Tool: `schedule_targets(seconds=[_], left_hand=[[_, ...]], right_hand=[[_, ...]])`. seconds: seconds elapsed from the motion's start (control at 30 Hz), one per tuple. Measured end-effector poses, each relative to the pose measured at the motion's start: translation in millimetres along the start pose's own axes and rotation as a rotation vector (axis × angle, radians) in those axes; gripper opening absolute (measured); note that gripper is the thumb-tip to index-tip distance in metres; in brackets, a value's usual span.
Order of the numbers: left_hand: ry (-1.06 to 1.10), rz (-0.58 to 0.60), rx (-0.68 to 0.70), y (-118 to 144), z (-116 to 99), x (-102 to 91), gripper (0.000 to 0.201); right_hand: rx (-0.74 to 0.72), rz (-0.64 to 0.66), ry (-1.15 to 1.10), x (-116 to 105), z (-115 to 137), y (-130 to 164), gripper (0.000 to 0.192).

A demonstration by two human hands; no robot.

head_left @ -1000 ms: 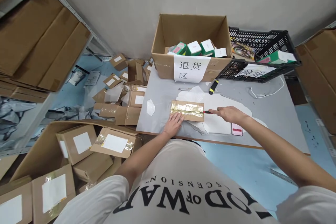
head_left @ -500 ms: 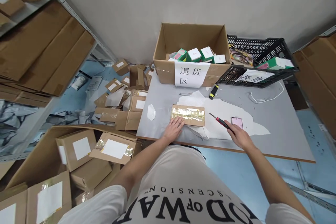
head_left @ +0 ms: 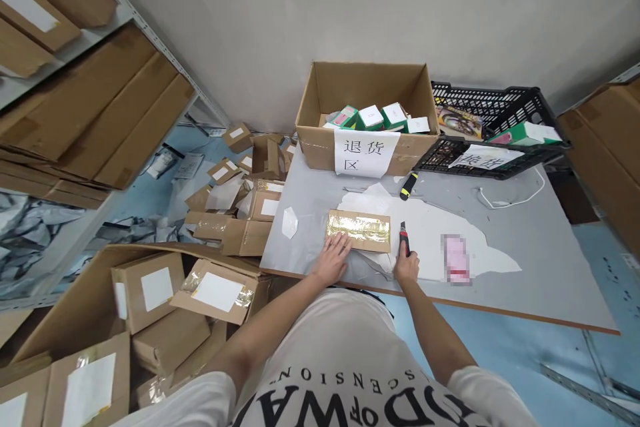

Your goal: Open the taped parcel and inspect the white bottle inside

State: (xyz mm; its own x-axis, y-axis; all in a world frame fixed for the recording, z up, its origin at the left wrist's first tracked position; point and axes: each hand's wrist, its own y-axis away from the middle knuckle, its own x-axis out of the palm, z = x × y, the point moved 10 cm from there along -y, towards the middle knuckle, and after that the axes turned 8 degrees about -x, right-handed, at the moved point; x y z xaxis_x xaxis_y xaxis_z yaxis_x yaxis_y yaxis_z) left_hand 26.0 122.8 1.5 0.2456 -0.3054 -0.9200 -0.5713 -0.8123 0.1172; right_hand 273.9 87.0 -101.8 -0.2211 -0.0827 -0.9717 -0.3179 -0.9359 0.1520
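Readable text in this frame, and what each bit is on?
"退货区": white paper sign taped to the open brown cardboard box.
"OF WA" and "SENSIO", partly cut off: the person's white T-shirt.
Unreadable: white paper sign on the black plastic crate, and the green-and-white small boxes.

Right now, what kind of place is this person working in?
Probably a parcel warehouse or returns room. A taped cardboard parcel lies on the grey table, opened boxes are piled on the floor, and flat cartons fill the shelves.
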Motion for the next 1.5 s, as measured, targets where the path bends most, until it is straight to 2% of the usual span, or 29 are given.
schedule_targets(seconds=[0.07, 0.13, 0.17, 0.27, 0.3, 0.37, 0.47, 0.57, 0.67, 0.77, 0.87, 1.03, 1.13, 1.23, 1.37, 1.5], left_hand=[[0.164, 0.024, 0.013, 5.6, -5.5, 0.5, 0.061], [0.407, 0.085, -0.036, 10.0, -4.3, 7.5, 0.052], [0.555, 0.135, -0.120, 11.1, 1.5, 15.3, 0.049], [1.067, 0.293, -0.537, 15.9, 25.5, 51.2, 0.061], [1.191, 0.326, -0.646, 16.5, 28.4, 60.7, 0.067], [1.349, 0.337, -0.749, 10.9, 27.9, 68.3, 0.074], [1.482, 0.261, -0.775, -3.8, 23.4, 64.0, 0.076], [1.536, 0.160, -0.772, -12.2, 20.8, 55.7, 0.076], [1.552, 0.090, -0.738, -15.2, 20.3, 45.9, 0.077], [1.539, 0.062, -0.695, -18.1, 22.6, 33.7, 0.079], [1.519, 0.042, -0.667, -24.9, 28.3, 19.1, 0.076], [1.561, -0.020, -0.581, -47.7, 41.4, -8.3, 0.069], [1.528, 0.067, -0.541, -59.6, 46.1, -10.8, 0.069], [1.525, 0.193, -0.566, -63.1, 52.3, -0.5, 0.075], [1.575, 0.319, -0.565, -62.1, 56.9, 12.6, 0.080], [1.627, 0.330, -0.536, -61.2, 59.4, 16.3, 0.080]], right_hand=[[0.007, 0.067, 0.031, 2.2, 0.5, 1.9, 0.057], [-0.006, 0.071, 0.025, -7.7, 2.0, -2.3, 0.057], [-0.022, 0.043, -0.003, -17.9, 4.1, -8.0, 0.057], [-0.124, -0.081, -0.189, -60.5, 20.5, -39.1, 0.058], [-0.191, -0.102, -0.272, -74.8, 31.9, -52.4, 0.059], [-0.382, -0.056, -0.419, -96.0, 66.1, -77.4, 0.057], [-0.565, 0.178, -0.514, -102.8, 117.2, -100.6, 0.054], [-0.606, 0.389, -0.500, -94.0, 148.1, -104.7, 0.052], [-0.574, 0.466, -0.481, -87.3, 153.9, -100.3, 0.053], [-0.508, 0.462, -0.510, -85.8, 143.6, -92.5, 0.058], [-0.414, 0.396, -0.599, -88.6, 127.9, -81.8, 0.062], [-0.252, 0.372, -0.951, -80.0, 114.7, -49.0, 0.065], [-0.150, 0.389, -1.189, -66.0, 112.9, -25.8, 0.066], [-0.076, 0.394, -1.339, -49.7, 112.0, -6.4, 0.067], [-0.019, 0.389, -1.364, -30.6, 109.2, 6.2, 0.070], [-0.010, 0.374, -1.336, -24.7, 106.7, 4.3, 0.068]])
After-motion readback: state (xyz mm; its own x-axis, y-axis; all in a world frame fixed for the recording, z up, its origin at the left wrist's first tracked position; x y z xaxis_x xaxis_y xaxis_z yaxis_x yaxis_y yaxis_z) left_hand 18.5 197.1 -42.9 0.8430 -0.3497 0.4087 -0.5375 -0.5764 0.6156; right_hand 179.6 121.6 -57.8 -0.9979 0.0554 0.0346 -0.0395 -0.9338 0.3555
